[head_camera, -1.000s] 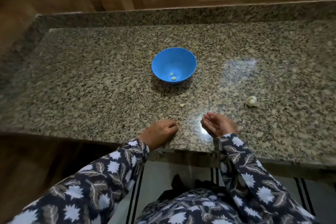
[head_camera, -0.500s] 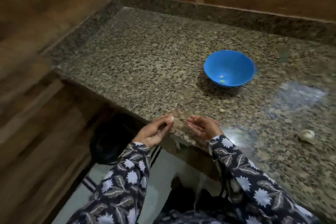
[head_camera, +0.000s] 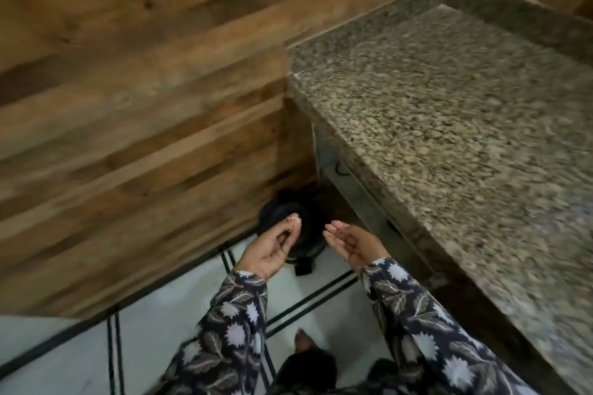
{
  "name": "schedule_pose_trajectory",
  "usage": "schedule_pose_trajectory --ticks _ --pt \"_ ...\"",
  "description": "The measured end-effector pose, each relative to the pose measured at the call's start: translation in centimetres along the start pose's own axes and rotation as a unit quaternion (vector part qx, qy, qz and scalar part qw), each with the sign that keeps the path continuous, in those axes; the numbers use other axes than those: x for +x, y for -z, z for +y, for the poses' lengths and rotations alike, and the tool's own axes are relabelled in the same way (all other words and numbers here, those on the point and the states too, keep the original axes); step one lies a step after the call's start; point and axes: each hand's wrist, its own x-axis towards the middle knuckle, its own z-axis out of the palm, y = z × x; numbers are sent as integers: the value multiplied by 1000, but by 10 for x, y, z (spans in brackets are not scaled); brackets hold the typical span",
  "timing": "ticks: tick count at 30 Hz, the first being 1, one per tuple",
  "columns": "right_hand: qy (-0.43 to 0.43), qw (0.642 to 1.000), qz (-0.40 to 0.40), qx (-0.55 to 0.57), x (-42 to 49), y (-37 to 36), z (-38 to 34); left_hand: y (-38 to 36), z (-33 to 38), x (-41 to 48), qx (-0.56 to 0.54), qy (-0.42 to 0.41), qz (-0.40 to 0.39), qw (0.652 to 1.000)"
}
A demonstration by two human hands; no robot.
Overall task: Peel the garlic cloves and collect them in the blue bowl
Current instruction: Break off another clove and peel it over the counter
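Note:
The blue bowl and the garlic are out of view. Both my hands hang off the counter, over a black bin on the floor. My left hand is palm up, its fingertips pinched on a small pale scrap that looks like garlic skin. A little to the right, my right hand is cupped palm up with the fingers together; I cannot make out what lies in it. The picture is blurred by motion.
The speckled granite counter fills the right side, its front edge just right of my right hand. A wood-panelled wall stands at left. White floor tiles with black lines lie below, and my foot shows.
My view has swung left and down, away from the bowl and the garlic. Both hands left the counter's front edge and moved down-left over the black bin.

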Motion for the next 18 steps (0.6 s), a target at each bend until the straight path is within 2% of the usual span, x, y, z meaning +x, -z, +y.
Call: schedule_pose_trajectory --ticks 11,14,18 --pt "-9 997 74 -3 47 -54 10 33 82 39 -26 -1 19 999" --pt "-20 997 67 7 62 -63 12 39 93 46 -27 -3 27 999" --pt "-8 997 63 -35 76 -79 17 44 108 52 -34 -8 44 998"
